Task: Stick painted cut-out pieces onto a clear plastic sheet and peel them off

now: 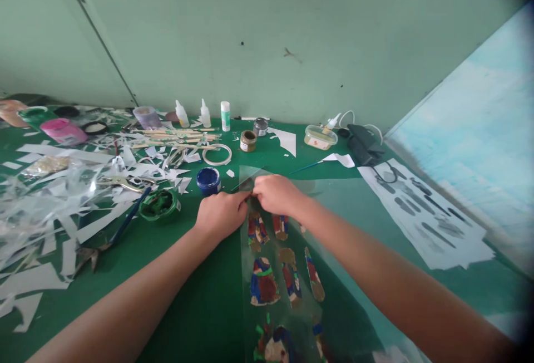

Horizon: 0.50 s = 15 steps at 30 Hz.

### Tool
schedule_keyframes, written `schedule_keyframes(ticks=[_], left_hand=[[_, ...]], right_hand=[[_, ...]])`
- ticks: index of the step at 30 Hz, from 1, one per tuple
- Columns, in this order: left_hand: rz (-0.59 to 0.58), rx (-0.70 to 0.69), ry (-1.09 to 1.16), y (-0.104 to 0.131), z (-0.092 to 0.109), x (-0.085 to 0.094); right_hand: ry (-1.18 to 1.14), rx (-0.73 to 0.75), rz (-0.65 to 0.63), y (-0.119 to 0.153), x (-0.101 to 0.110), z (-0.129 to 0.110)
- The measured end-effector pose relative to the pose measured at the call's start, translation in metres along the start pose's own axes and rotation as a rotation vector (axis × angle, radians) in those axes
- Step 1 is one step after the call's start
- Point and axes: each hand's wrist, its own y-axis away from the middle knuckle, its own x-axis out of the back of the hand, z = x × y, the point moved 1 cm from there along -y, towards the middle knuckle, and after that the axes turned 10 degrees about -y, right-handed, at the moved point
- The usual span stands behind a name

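Observation:
A clear plastic sheet (262,251) lies on the green table, bearing several small cut-out shapes painted in patches of red, blue, green and gold. One rounded painted shape (264,281) sits near its left edge. My left hand (221,214) is closed at the sheet's upper left, fingers curled under. My right hand (276,193) pinches right beside it, and the fingertips of both meet over the sheet. What lies between them is small and mostly hidden. A blue paint jar (208,181) stands open just beyond my left hand.
Left of my arm are an open green paint jar (159,205), pliers (89,255) and heaped paper scraps (37,282). Farther back stand a gold paint jar (248,141), a glue stick (225,116) and a plastic tub (320,138). A paint-marked white sheet (425,212) lies at right.

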Motion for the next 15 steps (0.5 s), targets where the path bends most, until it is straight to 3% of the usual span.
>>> schedule_keyframes(ticks=[3,5,6,8,11,13,15], left_hand=[[0.016,-0.015,-0.007,0.001,-0.001,-0.001],[0.03,-0.026,-0.012,0.001,-0.001,-0.001],[0.028,-0.037,-0.013,0.001,-0.002,0.0],[0.009,-0.07,-0.02,0.0,-0.001,0.001],[-0.033,-0.1,-0.04,-0.001,0.0,0.004],[-0.042,-0.094,-0.059,-0.001,0.0,0.005],[-0.041,-0.094,-0.085,-0.001,0.001,0.005]], right_hand=[[-0.066,-0.064,0.102,0.017,0.009,0.011],[-0.108,-0.104,0.217,0.048,0.014,0.012],[-0.188,-0.11,0.345,0.07,0.015,0.013],[-0.255,-0.085,0.526,0.124,0.014,0.016],[-0.175,-0.159,0.573,0.224,0.0,0.027],[-0.193,-0.296,0.538,0.293,-0.016,0.032],[-0.335,-0.612,0.554,0.356,-0.034,0.03]])
